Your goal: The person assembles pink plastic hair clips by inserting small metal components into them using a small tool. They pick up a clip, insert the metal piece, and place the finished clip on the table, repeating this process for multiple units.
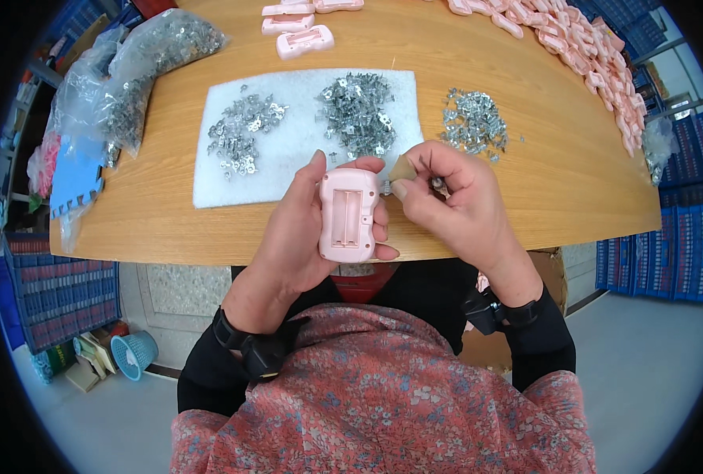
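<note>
My left hand (288, 213) is closed around a pink plastic casing (347, 215) that has a two-slot battery compartment facing up. Just right of the casing, my right hand (462, 201) pinches a small metal contact piece (385, 187) between thumb and a finger with a tan cover (403, 169). More small metal bits (440, 187) show in the curl of the right hand's other fingers. Beyond the hands, a white foam sheet (288, 174) bears a loose left heap of metal pieces (245, 130) and a denser heap of spring contacts (358, 114).
Right of the sheet, another metal heap (475, 121) lies on the wooden table (525, 197). Many pink casings (577, 51) are piled at the far right, with several casings (305, 42) at the back. Clear plastic bags of metal parts (142, 75) and a blue foam mat (77, 174) occupy the left.
</note>
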`<state>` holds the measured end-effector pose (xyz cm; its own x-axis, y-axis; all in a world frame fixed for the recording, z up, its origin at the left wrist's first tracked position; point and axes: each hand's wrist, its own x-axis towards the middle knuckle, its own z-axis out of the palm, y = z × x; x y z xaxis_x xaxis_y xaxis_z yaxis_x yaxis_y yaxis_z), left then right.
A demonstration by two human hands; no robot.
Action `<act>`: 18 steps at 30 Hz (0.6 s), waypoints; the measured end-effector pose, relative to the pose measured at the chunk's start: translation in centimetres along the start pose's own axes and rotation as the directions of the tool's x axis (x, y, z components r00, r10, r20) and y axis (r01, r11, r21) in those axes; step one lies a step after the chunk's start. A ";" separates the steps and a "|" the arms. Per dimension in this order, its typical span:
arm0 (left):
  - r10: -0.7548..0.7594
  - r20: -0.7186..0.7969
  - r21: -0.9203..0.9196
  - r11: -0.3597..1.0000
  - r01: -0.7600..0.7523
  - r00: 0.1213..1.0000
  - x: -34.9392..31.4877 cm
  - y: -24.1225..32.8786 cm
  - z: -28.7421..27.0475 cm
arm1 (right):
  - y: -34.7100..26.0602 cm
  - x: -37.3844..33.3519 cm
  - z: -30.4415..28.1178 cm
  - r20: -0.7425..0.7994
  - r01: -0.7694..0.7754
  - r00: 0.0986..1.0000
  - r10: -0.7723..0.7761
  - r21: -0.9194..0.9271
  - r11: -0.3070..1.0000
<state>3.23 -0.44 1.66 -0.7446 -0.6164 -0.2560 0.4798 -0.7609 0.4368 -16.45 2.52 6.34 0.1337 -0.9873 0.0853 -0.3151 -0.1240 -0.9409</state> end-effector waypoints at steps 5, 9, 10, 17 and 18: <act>-0.055 -0.051 -0.044 0.998 0.053 0.997 0.0 -0.7 0.3 | 0.5 -0.8 1.0 -0.024 0.084 0.996 -0.084 0.003 0.996; -0.060 -0.059 -0.014 0.998 0.059 0.996 0.0 -1.1 0.3 | 0.9 -1.1 0.9 -0.022 0.065 0.998 -0.066 -0.018 0.998; -0.058 -0.050 -0.015 0.998 0.058 0.997 0.0 -1.1 0.3 | 0.9 -1.4 0.8 -0.020 0.047 0.999 -0.048 -0.017 0.999; 0.343 -0.004 0.191 0.922 -0.336 0.939 1.2 -0.1 0.5 | 1.6 -3.8 0.0 0.097 -0.314 0.945 0.311 0.527 0.790; 0.388 -0.005 0.214 0.901 -0.378 0.921 1.4 -0.1 0.8 | 1.6 -4.0 0.3 0.145 -0.360 0.928 0.344 0.591 0.722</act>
<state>1.74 -1.09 1.94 -0.4975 -0.8646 -0.0704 0.6145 -0.4086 0.6749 -17.20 6.27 4.43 0.1516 -0.9444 -0.2917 0.2802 0.3241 -0.9036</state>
